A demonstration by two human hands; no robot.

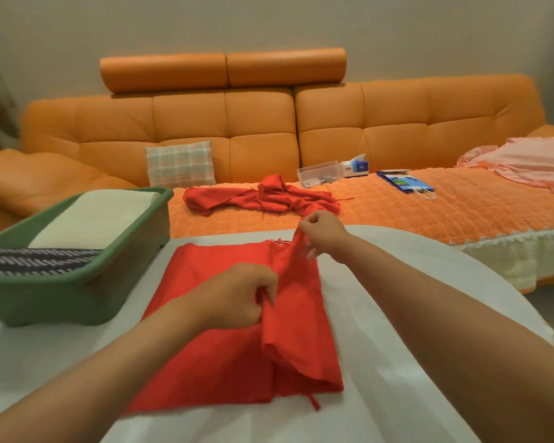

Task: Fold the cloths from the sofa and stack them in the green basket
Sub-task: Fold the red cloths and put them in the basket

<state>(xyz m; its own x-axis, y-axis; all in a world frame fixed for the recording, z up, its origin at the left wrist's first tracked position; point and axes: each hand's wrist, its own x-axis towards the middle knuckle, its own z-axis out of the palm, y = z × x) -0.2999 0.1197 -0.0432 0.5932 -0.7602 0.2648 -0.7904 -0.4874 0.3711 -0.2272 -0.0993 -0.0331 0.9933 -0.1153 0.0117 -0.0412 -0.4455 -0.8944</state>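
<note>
A red cloth (224, 330) is lying on the white table (397, 362). The left hand (237, 295) and the right hand (322, 230) are both pinching its lifted edge. The green basket (77, 295) is sitting just beside it.

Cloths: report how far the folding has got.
Done: a cream cloth and a striped cloth lie folded in the basket. In hand: left hand and right hand pinch the red cloth on the table, partly folded. Left: the crumpled cloth and the pink cloth on the sofa, it seems.
</note>
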